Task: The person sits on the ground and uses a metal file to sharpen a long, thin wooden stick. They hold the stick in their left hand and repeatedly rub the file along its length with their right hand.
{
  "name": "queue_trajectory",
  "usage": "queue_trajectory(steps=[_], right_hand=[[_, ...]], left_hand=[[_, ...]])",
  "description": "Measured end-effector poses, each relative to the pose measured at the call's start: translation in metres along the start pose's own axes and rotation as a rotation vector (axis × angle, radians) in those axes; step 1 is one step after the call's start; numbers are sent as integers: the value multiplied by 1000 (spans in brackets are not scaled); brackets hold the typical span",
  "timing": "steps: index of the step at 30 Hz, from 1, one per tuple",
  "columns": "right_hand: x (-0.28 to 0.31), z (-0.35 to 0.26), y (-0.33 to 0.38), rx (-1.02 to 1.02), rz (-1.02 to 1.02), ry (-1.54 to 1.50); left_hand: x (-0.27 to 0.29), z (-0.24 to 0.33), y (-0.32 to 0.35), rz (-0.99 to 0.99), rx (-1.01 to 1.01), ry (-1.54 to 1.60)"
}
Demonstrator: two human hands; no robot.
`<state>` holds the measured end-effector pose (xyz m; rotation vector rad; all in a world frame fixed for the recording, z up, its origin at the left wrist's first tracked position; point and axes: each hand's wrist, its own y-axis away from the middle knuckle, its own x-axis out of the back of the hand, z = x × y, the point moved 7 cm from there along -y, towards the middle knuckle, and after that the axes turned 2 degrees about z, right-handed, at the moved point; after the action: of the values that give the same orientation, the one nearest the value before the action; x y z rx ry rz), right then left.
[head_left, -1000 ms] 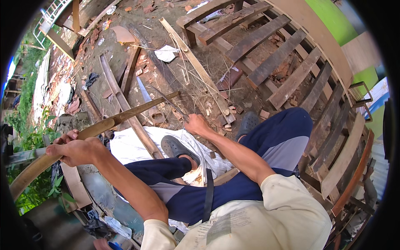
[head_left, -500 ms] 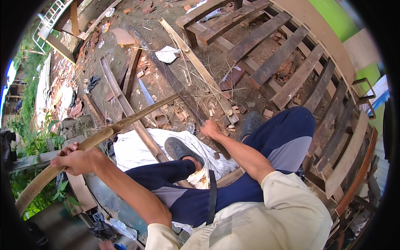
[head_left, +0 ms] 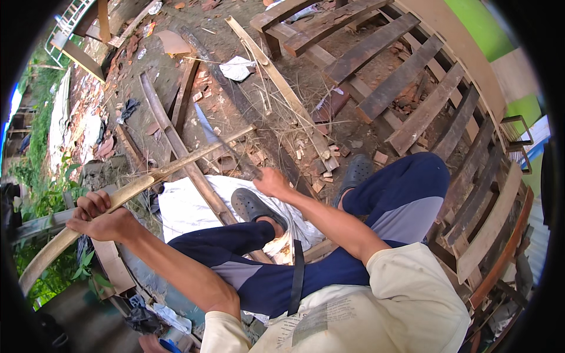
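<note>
Littered brown ground spread across the yard, with green plants along the left side and a slatted wooden frame to the upper right. Wood chips lay scattered near the person's feet, and a white cloth was spread under one dark clog; the other clog stood farther right, beside the chips.

The left hand had its grip closed around a long bamboo strip, fingers curled over the top and thumb below. From that hand the strip ran up and to the right, its far end over the ground and its near end reaching past the hand toward the lower left. It passed above a hollow bamboo length that slanted down onto the cloth.

The right hand had its grip clenched on a thin dark knife, its handle mostly hidden by the fingers. The blade pointed up and left, its tip overlapping the strip in view; whether they touched could not be told. Just beyond lay a bluish blade, and farther up a crumpled white scrap sat near a pale split bamboo piece.
</note>
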<state>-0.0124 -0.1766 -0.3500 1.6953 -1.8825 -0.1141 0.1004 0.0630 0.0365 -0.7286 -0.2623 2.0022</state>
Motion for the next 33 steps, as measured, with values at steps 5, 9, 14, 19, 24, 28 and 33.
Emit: queue_trajectory(steps=[5,9,14,19,24,28,33], right_hand=[[3,-4,2,-57,-51,46],[-4,-97,30,194,-126,-124],[-5,-80,18,213,-33,-71],[15,-21,-6,7,-39,70],[10,-111,39,101,-231,-72],[3,-116,42,313,-7,-105],[17,23,-14,-47,51,143]], left_hand=[[10,2,1,123,-112,-39],[-3,2,7,112,-87,-28],[-2,5,7,119,-99,-26],[5,2,10,101,-84,37],[-5,4,14,68,-94,43],[-9,5,16,43,-89,48],[-12,2,15,12,-76,46]])
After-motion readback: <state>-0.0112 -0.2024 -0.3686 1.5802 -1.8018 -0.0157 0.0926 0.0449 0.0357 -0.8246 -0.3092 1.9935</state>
